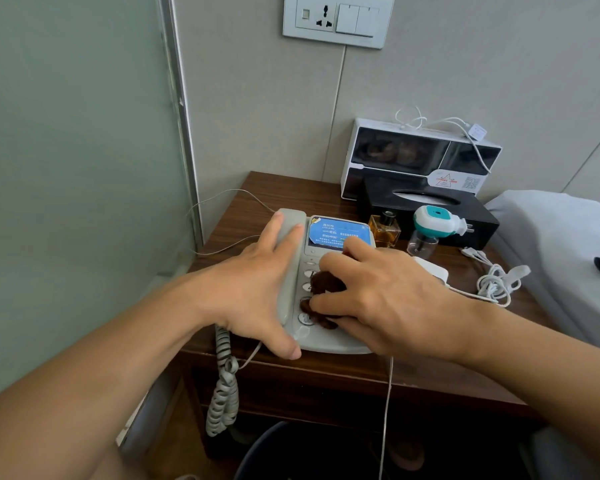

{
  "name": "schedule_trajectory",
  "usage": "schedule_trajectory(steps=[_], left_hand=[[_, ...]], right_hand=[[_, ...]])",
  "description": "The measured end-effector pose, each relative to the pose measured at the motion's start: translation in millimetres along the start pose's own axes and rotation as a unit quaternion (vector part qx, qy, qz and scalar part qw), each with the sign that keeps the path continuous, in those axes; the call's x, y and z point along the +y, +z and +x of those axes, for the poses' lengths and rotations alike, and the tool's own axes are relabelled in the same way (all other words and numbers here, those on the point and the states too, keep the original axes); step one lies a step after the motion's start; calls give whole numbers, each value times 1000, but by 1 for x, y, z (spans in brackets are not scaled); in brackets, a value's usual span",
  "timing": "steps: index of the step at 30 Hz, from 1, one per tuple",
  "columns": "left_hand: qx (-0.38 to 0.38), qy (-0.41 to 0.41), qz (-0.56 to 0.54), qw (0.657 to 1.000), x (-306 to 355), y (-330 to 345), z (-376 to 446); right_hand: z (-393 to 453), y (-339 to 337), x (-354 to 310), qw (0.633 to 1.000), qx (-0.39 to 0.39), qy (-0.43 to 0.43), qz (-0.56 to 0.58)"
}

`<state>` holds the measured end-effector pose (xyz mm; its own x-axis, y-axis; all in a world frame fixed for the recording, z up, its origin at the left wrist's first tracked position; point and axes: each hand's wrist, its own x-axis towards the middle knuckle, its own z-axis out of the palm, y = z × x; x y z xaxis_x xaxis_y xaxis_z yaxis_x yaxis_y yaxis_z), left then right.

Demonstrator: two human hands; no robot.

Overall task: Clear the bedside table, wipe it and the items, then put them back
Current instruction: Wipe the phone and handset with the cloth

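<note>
left hand fingers spread on telephone | right hand fingers pinching cloth | phone at table front edge

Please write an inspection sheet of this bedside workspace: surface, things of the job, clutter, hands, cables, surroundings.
Surface: wooden bedside table, not cleared.
Job's things: grey telephone at the front; brown cloth on its keypad.
Clutter: perfume bottle, mosquito repellent plug-in, black tissue box, white-framed box at the back.
Hands: left hand rests on the handset, fingers straight; right hand presses the cloth with curled fingers.
Cables: coiled handset cord hanging off the front; white charger cable bundled at the right.
Surroundings: wall socket panel above; bed on the right.
</note>
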<state>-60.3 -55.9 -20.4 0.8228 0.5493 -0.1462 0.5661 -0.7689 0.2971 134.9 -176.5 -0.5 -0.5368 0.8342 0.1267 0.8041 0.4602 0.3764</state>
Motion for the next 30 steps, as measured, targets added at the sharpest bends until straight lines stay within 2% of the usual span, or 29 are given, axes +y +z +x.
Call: schedule_trajectory(steps=[6, 10, 16, 20, 25, 30], left_hand=[[1, -9, -1, 1000, 1, 0, -2], [2, -10, 2, 1000, 2, 0, -2], [12, -9, -2, 1000, 1, 2, -1], [12, -13, -2, 1000, 1, 2, -2], [16, -11, -6, 1000, 1, 2, -1], [13, -12, -10, 1000, 1, 1, -1]], right_hand=[[12, -10, 8, 999, -25, -27, -10], [22, -4, 4, 1000, 15, -10, -19], [9, -9, 7, 998, -2, -57, -39], [14, -1, 4, 1000, 17, 6, -17], [-2, -6, 5, 999, -23, -5, 23], [-9, 3, 22, 980, 47, 134, 137]])
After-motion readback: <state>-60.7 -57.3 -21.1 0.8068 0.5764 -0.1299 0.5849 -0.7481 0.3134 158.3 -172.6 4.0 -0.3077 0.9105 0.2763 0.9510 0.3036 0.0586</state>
